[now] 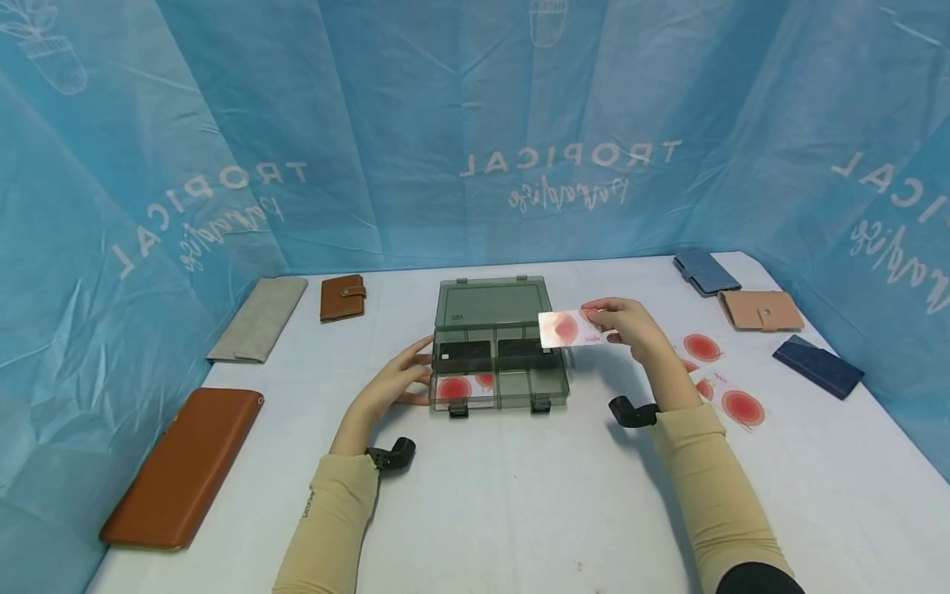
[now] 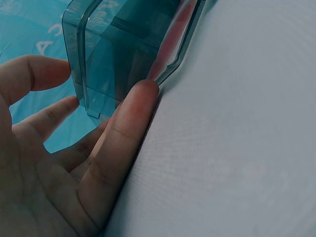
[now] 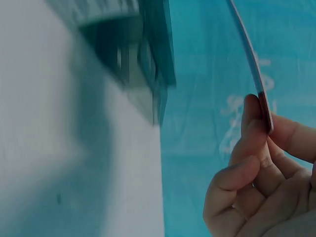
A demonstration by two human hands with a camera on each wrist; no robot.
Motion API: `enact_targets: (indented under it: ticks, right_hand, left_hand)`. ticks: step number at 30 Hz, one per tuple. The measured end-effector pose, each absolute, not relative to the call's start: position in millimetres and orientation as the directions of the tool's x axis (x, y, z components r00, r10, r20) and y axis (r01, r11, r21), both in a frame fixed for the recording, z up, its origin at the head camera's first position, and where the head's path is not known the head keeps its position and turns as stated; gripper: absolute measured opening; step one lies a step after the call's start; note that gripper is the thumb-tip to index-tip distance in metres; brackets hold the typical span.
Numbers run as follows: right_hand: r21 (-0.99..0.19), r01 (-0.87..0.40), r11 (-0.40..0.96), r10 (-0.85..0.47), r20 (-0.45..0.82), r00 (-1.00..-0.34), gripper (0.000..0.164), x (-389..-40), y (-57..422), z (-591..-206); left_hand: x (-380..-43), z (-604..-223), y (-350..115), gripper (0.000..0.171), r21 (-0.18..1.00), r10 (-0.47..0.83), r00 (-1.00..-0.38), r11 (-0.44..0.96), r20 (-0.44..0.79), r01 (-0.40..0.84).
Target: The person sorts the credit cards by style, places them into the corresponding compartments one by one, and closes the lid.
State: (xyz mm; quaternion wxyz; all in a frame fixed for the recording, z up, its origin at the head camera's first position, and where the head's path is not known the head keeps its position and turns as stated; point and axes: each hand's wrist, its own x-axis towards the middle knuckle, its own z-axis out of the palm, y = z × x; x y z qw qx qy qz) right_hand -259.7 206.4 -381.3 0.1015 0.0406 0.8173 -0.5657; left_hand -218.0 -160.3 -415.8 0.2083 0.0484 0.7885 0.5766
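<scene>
A translucent grey-green plastic box [image 1: 531,381] stands on the table with its lid [image 1: 490,304] tipped back. Black cards [image 1: 464,356] lie in its rear compartments, and a pink-and-white card [image 1: 454,388] with red circles in the front left one. My left hand [image 1: 393,384] touches the box's left side; in the left wrist view its fingertips [image 2: 140,94] rest along the wall. Between thumb and fingers my right hand [image 1: 627,326] pinches another pink-and-white card [image 1: 566,328], raised near the box's right rear. The right wrist view shows this card [image 3: 254,64] edge-on.
More red-circle cards [image 1: 742,407] lie right of the right forearm. Along the right edge are a blue wallet [image 1: 707,273], a tan wallet [image 1: 761,311] and a navy wallet [image 1: 818,366]. Leftward lie a large brown wallet [image 1: 185,466], a grey one [image 1: 260,320] and a small brown one [image 1: 343,298].
</scene>
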Motion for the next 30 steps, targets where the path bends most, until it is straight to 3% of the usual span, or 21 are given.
enact_targets:
  ticks: [12,30]
  right_hand:
    - [-0.897,0.011,0.441,-0.296,-0.156,-0.942,0.025,-244.3,144.9,-378.4]
    - [-0.804,-0.100,0.586,-0.390,-0.172,-0.905,0.017,-234.1,84.0,-402.1]
  left_hand:
    - [-218.8,-417.1,-161.6,0.060,0.933,0.321,-0.909,0.323,-0.266,-0.159]
    - [-217.8,-415.8,-162.2,0.062,0.943,0.344,-0.906,0.298,-0.249,-0.146]
